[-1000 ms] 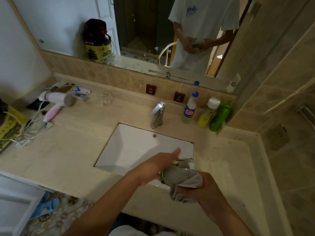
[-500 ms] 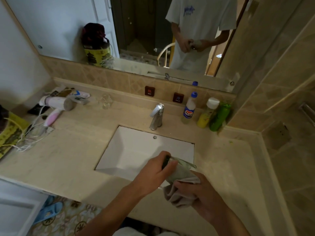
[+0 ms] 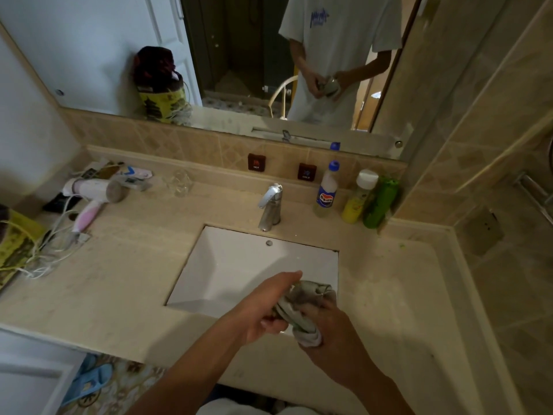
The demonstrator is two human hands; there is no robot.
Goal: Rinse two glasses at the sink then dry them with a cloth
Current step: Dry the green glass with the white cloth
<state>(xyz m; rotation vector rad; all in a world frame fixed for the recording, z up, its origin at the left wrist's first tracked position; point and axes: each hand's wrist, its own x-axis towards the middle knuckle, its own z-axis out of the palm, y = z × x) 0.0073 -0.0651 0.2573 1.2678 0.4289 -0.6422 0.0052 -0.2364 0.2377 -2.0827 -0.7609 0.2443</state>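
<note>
A glass [image 3: 321, 290] is wrapped in a grey cloth [image 3: 302, 319] over the front right corner of the white sink [image 3: 227, 265]. Only a bit of its rim shows. My left hand [image 3: 266, 307] grips the glass from the left, thumb on top. My right hand [image 3: 332, 333] holds the cloth around it from below and the right. A second clear glass [image 3: 181, 182] stands on the counter at the back left, against the tiled ledge.
A chrome tap [image 3: 270, 208] stands behind the sink. Three bottles [image 3: 356, 199] cluster at the back right by the wall. A hairdryer [image 3: 95, 193] with its cord and small packets lie back left. A mirror [image 3: 239, 55] spans the back wall.
My hands have turned the cloth-wrapped glass: the left hand shifted from over its top to its left side, and the cloth now covers more of the glass.
</note>
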